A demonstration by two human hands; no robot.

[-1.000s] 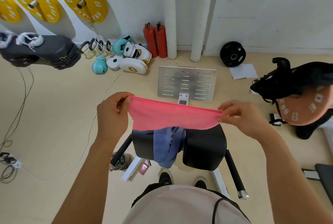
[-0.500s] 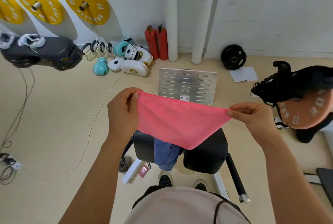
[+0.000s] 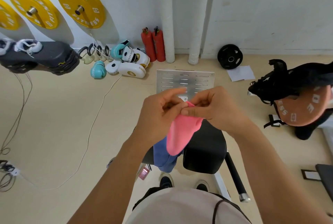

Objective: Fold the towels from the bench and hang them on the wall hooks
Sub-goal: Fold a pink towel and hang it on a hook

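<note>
Fingers (image 3: 182, 105) of both hands meet at centre frame, pinching the top corners of a pink towel (image 3: 182, 132) together so that it hangs doubled in a narrow drape. The left hand (image 3: 158, 115) curls round the cloth from the left; the right hand (image 3: 214, 108) closes on the same gathered edge, thumb pressed across it. Just below, a blue towel (image 3: 164, 159) lies crumpled over the black padded bench (image 3: 205, 151), one end trailing off its near edge towards the person's shoes at lower centre.

By the look of it, the work is at an early stage: the pink towel appears to be in its first fold and nowhere near a hook, while the blue one has not been picked up. Both remain to be folded and hung.

Further out, yellow weight plates (image 3: 81, 4) sit on wall pegs at upper left, boxing gloves (image 3: 98, 69) and two red extinguishers (image 3: 153, 45) line the wall's foot, and a perforated metal plate (image 3: 185, 79) lies on the floor beyond the hands. No wall hooks can be told with certainty.
</note>
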